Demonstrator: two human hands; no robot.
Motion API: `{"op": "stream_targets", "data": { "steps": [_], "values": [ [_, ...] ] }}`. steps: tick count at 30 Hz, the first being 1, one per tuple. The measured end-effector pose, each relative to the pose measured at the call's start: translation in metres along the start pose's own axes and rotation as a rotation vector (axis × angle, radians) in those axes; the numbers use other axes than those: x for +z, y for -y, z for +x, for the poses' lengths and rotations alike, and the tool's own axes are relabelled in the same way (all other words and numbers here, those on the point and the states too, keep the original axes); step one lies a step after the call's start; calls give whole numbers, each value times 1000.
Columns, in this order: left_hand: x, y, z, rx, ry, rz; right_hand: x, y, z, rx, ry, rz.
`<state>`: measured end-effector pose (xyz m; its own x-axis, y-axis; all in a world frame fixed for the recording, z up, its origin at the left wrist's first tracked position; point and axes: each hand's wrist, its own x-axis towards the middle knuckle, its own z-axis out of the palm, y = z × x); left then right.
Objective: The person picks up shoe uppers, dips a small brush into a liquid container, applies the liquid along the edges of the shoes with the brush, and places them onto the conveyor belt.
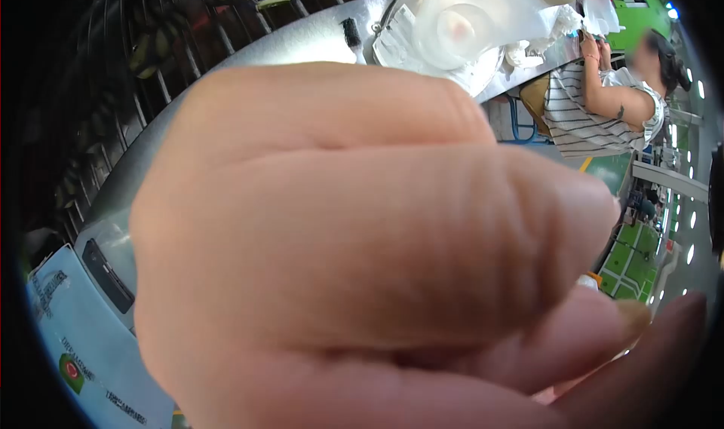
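A hand, which looks like my right hand (362, 240), fills most of the head view, right up against the camera. Its fingers are bent and pressed together, with the tips toward the right of the picture. Anything held in them is hidden. My left hand is not in view. Behind the fingers, partly covered, lies a shiny metal tabletop (302, 41). A small black-bristled brush (350, 34) shows just above the knuckles, next to a round tray (381, 52) that bears translucent plastic containers (460, 29).
The scene appears turned sideways. A light blue box (90, 346) with printing and a dark flat object (108, 274) are at the lower left. Metal bars (154, 59) run along the upper left. A seated person in striped clothes (577, 108) works at the upper right, beside crumpled white material (558, 23).
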<state>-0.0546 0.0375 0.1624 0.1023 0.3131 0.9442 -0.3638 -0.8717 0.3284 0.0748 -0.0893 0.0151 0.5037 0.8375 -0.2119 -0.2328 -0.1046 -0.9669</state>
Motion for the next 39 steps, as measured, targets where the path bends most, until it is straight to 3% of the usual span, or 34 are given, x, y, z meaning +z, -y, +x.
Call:
{"op": "stream_targets", "data": {
  "steps": [15,20,27,28,39],
  "values": [
    [14,-2,-32,-148,-97,-172,2,9,-4,21,-22,37],
    [14,8,-32,-116,-51,-145,-26,2,0,70,-47,161],
    [43,17,-29,-105,-117,-369,-40,-12,14,-67,27,44],
    [44,19,-27,-97,-128,-388,-32,-12,13,-16,-36,203],
    [57,6,-6,-24,-216,-554,-49,2,9,-66,29,72]
  ]
}}
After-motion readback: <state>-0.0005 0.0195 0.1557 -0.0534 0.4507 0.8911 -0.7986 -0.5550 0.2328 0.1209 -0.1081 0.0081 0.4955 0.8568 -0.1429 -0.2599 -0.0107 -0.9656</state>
